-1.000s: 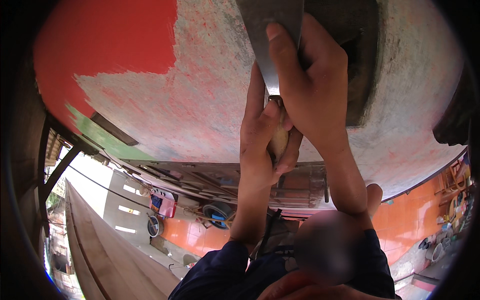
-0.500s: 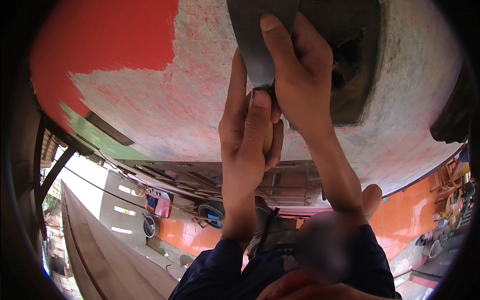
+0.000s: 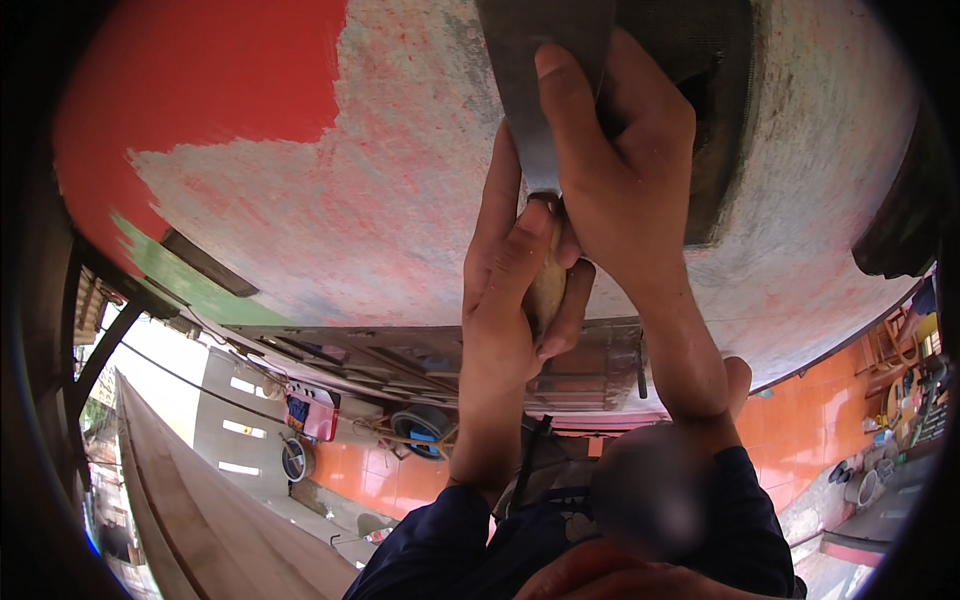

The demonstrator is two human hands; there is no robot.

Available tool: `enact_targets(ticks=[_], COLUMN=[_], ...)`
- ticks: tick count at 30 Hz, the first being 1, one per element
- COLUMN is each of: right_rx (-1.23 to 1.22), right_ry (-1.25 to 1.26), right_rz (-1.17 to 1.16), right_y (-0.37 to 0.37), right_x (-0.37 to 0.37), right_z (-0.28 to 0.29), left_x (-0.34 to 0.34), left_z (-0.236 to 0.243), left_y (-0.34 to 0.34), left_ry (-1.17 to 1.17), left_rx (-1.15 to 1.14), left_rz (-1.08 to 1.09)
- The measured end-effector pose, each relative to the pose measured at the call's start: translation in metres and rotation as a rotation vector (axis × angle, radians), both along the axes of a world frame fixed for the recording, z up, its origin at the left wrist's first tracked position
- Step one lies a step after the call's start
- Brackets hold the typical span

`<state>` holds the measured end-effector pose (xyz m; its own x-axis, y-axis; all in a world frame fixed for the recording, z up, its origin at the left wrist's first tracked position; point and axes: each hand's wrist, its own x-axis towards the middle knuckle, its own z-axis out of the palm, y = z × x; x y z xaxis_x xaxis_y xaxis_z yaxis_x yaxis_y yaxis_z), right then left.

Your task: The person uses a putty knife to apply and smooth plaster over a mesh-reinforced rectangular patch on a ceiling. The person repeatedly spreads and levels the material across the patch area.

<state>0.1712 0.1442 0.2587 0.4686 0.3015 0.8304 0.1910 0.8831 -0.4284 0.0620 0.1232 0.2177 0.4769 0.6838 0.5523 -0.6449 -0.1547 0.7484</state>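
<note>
A scraper with a wide dark metal blade (image 3: 520, 90) and a wooden handle (image 3: 548, 285) is held between both hands, its blade pointing up and running out of the top of the picture. My left hand (image 3: 495, 310) is wrapped round the handle, thumb lying along it near the blade's neck. On the blade's right side, my right hand (image 3: 635, 175) grips it, thumb on the face towards me and fingers behind. Behind them spreads a worn grey-white surface (image 3: 260, 220) with pink smears. I cannot tell whether the blade's edge touches it.
Solid red paint (image 3: 220, 70) covers the surface's upper left, above a green patch (image 3: 165, 265). A dark rectangular opening (image 3: 725, 150) lies behind my right hand. Orange floor tiles (image 3: 810, 430), a dark tub (image 3: 420, 432) and a grey ledge (image 3: 190, 470) appear lower down.
Both hands and the scraper have shifted a little to the right and slightly lower in the picture. More of the wooden handle shows now. The grips look the same.
</note>
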Motion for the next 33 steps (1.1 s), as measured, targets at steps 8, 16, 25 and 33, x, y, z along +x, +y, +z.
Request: enact_targets(ticks=[8,16,25,33], right_rx=[0.021,0.005,-0.005,-0.521], right_ry=[-0.142,0.091,0.069,0.104], right_rz=[0.09,0.11,0.081,-0.359], right_y=[-0.02,0.014,-0.025,-0.082], right_x=[0.015,-0.014,-0.004,0.021], right_z=[0.02,0.0,-0.054,-0.231], left_x=[0.008,-0.006,-0.022,-0.011], left_z=[0.0,0.009,-0.028,-0.179], left_y=[0.002,0.004,-0.032,-0.072], left_ry=[-0.049,0.196,0.303,0.562], left_rx=[0.022,0.204,0.135,-0.073], left_rz=[-0.028,0.335,0.207,0.019])
